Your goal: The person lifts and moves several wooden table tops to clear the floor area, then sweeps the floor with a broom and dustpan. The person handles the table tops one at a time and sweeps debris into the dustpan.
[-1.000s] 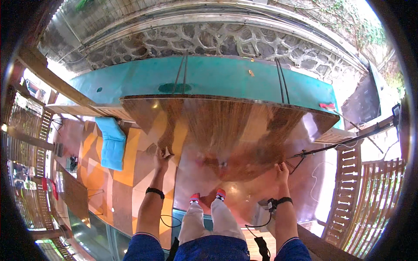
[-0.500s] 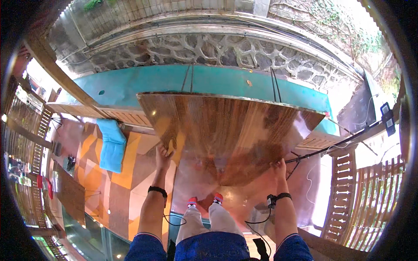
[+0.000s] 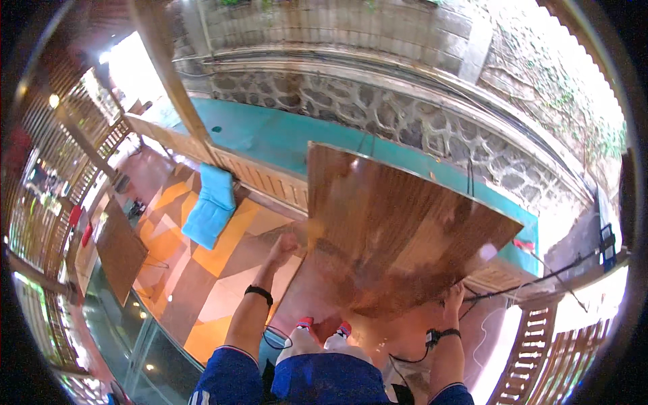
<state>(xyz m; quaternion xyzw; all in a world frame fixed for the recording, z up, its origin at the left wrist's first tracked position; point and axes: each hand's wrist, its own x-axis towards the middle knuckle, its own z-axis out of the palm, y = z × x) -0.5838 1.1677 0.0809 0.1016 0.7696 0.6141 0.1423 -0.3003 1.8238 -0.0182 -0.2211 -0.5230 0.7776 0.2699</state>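
Note:
A glossy brown wooden tabletop (image 3: pixel 398 223) is held up in front of me, tilted, with its broad face toward me. Thin dark legs (image 3: pixel 470 177) show past its far edge. My left hand (image 3: pixel 285 244) is closed at the table's left edge, somewhat blurred, its fingers partly hidden. At the lower right edge, my right hand (image 3: pixel 453 295) grips the table with bent fingers. Both wrists carry black straps, and the right one bears a small device (image 3: pixel 432 337) with a cable.
A blue folded cushion (image 3: pixel 210 206) lies on the patterned orange-brown floor (image 3: pixel 223 260) at left. Beyond stand a turquoise ledge (image 3: pixel 270 131) and a stone wall (image 3: pixel 324 101). Another wooden table (image 3: pixel 121 250) is far left. A black pole (image 3: pixel 540 280) crosses at right, near a wooden railing (image 3: pixel 530 344).
My view has turned, so the surroundings appear tilted and shifted rightward. The table has swung with both hands, its left edge farther from the cushion. Both hands stay on it.

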